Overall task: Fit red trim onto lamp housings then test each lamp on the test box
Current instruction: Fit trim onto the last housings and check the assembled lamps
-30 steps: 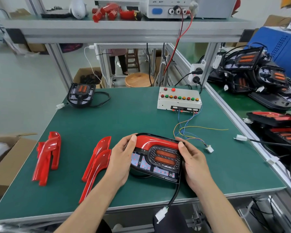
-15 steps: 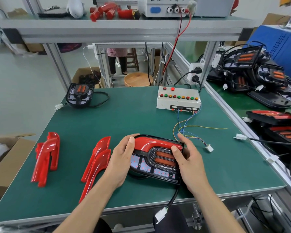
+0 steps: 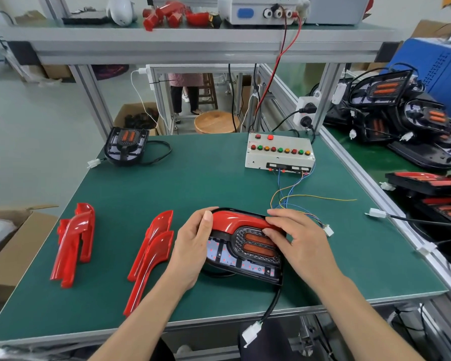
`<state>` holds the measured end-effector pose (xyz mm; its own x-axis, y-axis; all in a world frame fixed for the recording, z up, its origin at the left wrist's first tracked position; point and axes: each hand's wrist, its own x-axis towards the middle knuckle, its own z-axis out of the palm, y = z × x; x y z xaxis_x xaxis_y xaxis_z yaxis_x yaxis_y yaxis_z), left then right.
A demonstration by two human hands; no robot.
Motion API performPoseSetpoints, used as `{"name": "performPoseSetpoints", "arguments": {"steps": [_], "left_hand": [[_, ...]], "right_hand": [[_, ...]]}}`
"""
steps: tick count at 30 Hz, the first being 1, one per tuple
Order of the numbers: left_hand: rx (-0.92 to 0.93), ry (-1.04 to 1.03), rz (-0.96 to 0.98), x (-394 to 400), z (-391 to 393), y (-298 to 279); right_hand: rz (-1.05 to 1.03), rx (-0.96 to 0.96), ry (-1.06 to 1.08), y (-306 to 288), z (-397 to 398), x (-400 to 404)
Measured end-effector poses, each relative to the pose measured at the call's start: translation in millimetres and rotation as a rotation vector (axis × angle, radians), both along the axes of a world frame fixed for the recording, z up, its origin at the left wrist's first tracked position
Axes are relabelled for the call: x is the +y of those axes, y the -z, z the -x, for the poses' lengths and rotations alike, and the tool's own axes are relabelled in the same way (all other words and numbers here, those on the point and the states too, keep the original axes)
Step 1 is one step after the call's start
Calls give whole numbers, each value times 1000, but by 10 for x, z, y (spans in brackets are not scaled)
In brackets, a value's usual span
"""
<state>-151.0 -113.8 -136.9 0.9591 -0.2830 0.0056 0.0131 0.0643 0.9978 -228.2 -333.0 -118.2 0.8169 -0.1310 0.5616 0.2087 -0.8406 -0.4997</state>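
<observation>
A black lamp housing (image 3: 245, 259) with two orange lenses lies at the front middle of the green mat. A red trim (image 3: 232, 219) sits along its top edge. My left hand (image 3: 193, 246) grips the housing's left end, thumb on the trim. My right hand (image 3: 300, 238) lies over the right end, fingers pressing on the trim and lens area. The lamp's cable runs off the front edge to a white plug (image 3: 251, 332). The white test box (image 3: 279, 155) with coloured buttons stands at the back right; its thin wires end in a white connector (image 3: 328, 230).
Loose red trims lie left of the lamp (image 3: 151, 248) and further left (image 3: 73, 241). Another bare housing (image 3: 126, 145) sits at the back left corner. More lamps are stacked on the right bench (image 3: 406, 118). A cardboard box (image 3: 8, 243) stands at the left.
My right hand has slid from the housing's right edge up onto its top, fingers now on the trim and lens. My left hand keeps its grip.
</observation>
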Motion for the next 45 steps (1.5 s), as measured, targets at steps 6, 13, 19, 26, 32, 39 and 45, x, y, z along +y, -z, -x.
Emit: {"name": "performPoseSetpoints", "arguments": {"steps": [6, 13, 19, 26, 32, 39, 45], "left_hand": [[-22, -23, -2, -16, 30, -45], [-10, -11, 5, -51, 21, -39], [-4, -28, -21, -36, 27, -42], [1, -33, -19, -17, 27, -25], [4, -39, -32, -16, 11, -11], [48, -56, -6, -27, 6, -40], [59, -62, 20, -79, 35, -108]], "right_hand": [[54, -4, -52, 33, -74, -36], [-114, 103, -118, 49, -30, -72], [-157, 156, -141, 66, -20, -110], [-125, 186, -137, 33, -24, -102], [-109, 213, -153, -40, -22, -119], [-115, 257, -254, -89, -60, -202], [-72, 269, -273, -86, -73, -282]]}}
